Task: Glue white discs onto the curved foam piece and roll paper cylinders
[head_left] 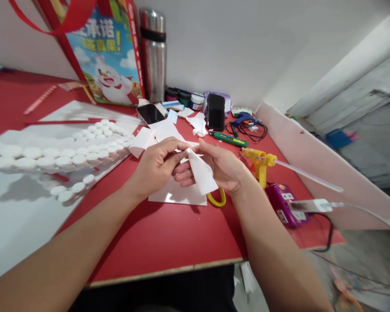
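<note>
My left hand [162, 162] pinches the top of a white piece of paper [203, 173] between thumb and forefinger. The paper is gathered to a narrow tip there and flares out below. My right hand [219, 162] closes on the same tip from the other side, its thumb at the paper's upper edge. Both hands are held above the red table [169, 234]. A flat white sheet [178, 195] lies beneath them, and a yellow scissor-like handle loop [218, 199] shows beside it. What may be inside the gathered tip is hidden.
White disc-shaped pieces [65, 158] stand in rows at left. A yellow glue gun [261, 162], purple power box [286, 203] and green cutter [229, 138] are at right. Behind stand a steel flask [153, 60], a printed bag [107, 56] and a black phone [216, 112].
</note>
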